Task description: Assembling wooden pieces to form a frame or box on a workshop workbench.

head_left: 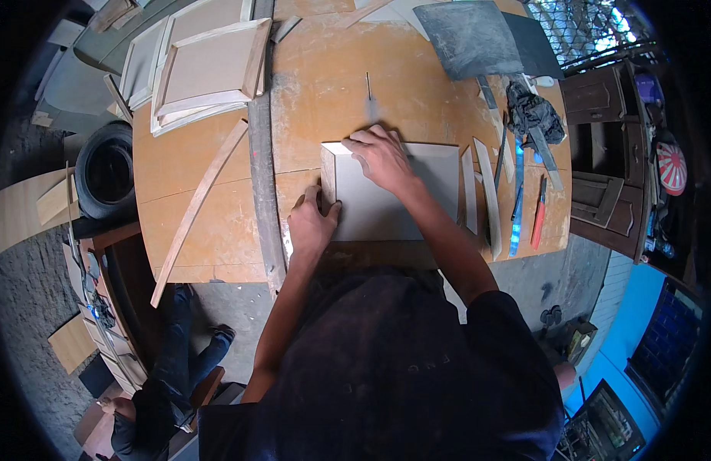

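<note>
A pale grey square panel [401, 200] lies flat on the orange-brown worktable [217, 169] in front of me. A light wooden trim strip [328, 175] runs along the panel's left edge. My left hand [311, 224] presses on the lower end of that strip and the panel's lower-left corner. My right hand [382, 156] rests fingers down on the panel's upper-left part, near the top edge. A thin nail or awl [368, 88] lies on the table just beyond my right hand.
Framed cabinet panels [205, 65] are stacked at the far left. A long curved wood strip [198, 207] lies left of the table's dark seam. Loose trim strips [484, 196], a blue tool [517, 207], a red tool [540, 219], dark sandpaper sheets [470, 38] and a black rag [533, 111] sit right. A person [167, 369] crouches lower left beside a tyre [106, 173].
</note>
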{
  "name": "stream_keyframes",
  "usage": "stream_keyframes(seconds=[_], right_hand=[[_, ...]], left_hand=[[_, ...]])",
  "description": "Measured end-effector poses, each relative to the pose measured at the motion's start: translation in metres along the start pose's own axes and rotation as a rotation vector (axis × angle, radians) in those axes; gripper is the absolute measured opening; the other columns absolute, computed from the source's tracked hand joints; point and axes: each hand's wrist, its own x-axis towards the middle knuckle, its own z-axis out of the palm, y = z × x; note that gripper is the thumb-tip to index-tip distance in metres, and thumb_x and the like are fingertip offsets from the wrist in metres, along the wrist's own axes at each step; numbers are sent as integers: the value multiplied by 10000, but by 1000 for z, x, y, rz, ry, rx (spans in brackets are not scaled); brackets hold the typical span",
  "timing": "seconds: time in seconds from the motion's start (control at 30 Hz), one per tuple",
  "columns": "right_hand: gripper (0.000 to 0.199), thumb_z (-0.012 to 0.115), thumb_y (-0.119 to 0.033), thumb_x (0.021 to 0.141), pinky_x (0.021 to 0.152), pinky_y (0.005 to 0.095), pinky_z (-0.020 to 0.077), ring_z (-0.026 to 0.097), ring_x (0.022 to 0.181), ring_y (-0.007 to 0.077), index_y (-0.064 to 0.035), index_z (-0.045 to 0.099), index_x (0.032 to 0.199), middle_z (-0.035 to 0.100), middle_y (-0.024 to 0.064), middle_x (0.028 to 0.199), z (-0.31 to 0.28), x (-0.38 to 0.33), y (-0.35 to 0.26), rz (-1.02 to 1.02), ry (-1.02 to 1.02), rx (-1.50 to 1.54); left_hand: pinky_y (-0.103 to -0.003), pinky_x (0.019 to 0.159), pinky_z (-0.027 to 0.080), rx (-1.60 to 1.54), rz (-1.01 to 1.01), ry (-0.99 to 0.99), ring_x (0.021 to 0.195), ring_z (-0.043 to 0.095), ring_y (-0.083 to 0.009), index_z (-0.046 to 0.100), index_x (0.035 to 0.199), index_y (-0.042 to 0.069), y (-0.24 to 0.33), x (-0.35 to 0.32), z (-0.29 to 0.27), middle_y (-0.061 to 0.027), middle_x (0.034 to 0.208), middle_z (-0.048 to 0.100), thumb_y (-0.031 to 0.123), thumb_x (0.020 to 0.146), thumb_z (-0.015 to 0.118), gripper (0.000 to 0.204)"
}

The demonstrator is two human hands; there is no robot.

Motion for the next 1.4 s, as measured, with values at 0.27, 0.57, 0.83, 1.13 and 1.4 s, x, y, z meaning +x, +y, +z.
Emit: stream_keyframes(seconds=[0.27,0.57,0.83,1.13,1.4], right_hand=[[368,717,-79,814,926,423,425,556,1088,218,-134,712,1178,662,-11,1164,-1,0,-1,2,-16,18],[372,729,-84,800,918,415,437,562,1068,223,-137,720,1168,674,-17,1133,-1,1,2,-6,-12,32],[376,736,-80,792,916,407,448,565,1062,221,-138,720,1163,674,-25,1134,-2,4,4,-26,-20,26],[342,702,-90,804,918,442,439,549,1092,239,-136,718,1143,656,-11,1102,5,2,10,-48,13,93],[357,741,-85,799,922,388,463,582,1062,233,-125,729,1154,687,-1,1152,-3,5,7,-47,-39,55]], left_hand=[[-440,731,556,-10,-5,-14,795,695,-367,639,1120,-1,0,0,-1,-209,895,699,242,755,848,486],[-486,773,551,0,-15,-66,854,690,-413,617,1139,20,5,1,-6,-225,963,697,251,761,825,490],[-456,750,557,30,39,-24,826,692,-394,631,1126,8,3,3,-4,-219,928,696,253,736,854,511],[-429,745,562,32,45,-40,817,700,-358,634,1124,9,3,6,-5,-196,934,701,210,722,858,502],[-435,788,561,74,51,-45,867,704,-364,634,1178,11,3,4,-7,-215,967,706,256,732,856,556]])
